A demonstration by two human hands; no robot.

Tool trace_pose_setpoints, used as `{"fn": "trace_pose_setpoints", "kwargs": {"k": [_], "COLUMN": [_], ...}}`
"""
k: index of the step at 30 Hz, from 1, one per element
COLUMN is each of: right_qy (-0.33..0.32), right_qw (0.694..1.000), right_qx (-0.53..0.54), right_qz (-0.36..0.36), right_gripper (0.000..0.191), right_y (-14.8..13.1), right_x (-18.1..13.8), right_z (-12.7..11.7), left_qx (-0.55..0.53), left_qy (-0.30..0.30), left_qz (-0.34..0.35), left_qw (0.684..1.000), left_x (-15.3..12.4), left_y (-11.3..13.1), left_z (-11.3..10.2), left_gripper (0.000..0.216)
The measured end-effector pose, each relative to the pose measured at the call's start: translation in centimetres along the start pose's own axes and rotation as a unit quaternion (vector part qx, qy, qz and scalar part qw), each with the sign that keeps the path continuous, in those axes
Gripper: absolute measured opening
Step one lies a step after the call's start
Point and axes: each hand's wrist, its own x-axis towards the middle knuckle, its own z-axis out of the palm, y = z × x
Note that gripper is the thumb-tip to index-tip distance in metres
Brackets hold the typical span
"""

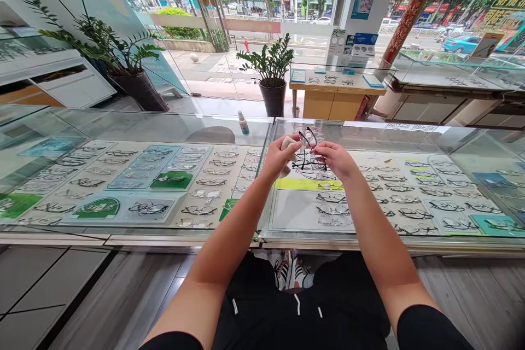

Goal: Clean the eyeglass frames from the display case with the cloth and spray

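Note:
A pair of dark-framed eyeglasses (308, 135) is held up above the glass counter, tilted, between my two hands. My left hand (275, 157) is closed around a whitish cloth (288, 144), with its fingertips at the left side of the frame. My right hand (335, 159) pinches the eyeglasses from the right, thumb and fingers together. Just how the left fingers meet the frame is too small to make out. Below both hands, rows of eyeglasses (333, 197) lie inside the display case (301, 213), seen through its glass top.
A small spray bottle (243, 123) stands on the counter to the left. Another glass case (135, 127) with rows of eyeglasses adjoins on that side. Beyond are a potted plant (273, 93), a wooden display table (320, 103) and large windows onto a street.

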Motion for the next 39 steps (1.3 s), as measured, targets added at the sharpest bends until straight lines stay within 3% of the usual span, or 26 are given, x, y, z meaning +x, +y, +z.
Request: {"fn": "trace_pose_setpoints", "kwargs": {"k": [14,20,23,25,29,35,39], "right_qy": [-0.004,0.059,0.104,0.129,0.132,0.099,0.084], "right_qw": [0.999,0.992,0.969,0.934,0.874,0.879,0.888], "right_qx": [-0.015,-0.058,-0.147,-0.234,-0.332,-0.333,-0.318], "right_qz": [-0.038,-0.096,-0.167,-0.235,-0.329,-0.326,-0.320], "right_gripper": [0.025,0.021,0.020,0.019,0.016,0.008,0.014], "right_y": [0.5,1.0,1.3,1.5,1.7,1.5,1.7], "right_x": [-0.1,0.6,0.3,-0.1,-1.0,-1.2,-1.5], "right_z": [0.9,0.6,1.0,1.5,2.5,2.8,3.0], "left_qx": [-0.103,-0.033,0.042,0.075,0.083,0.068,0.072], "left_qy": [-0.034,0.001,-0.009,-0.027,-0.020,-0.003,0.021], "left_qz": [-0.053,-0.037,0.019,0.044,0.038,0.011,0.009], "left_qw": [0.993,0.999,0.999,0.996,0.996,0.998,0.997], "left_x": [0.3,0.2,-0.2,-0.6,-1.2,-1.0,-0.8], "left_y": [0.3,-0.2,-0.1,0.1,0.4,0.1,-0.2], "left_z": [0.1,0.6,0.7,0.9,1.2,1.2,1.2], "left_gripper": [0.057,0.044,0.039,0.040,0.044,0.046,0.046]}}
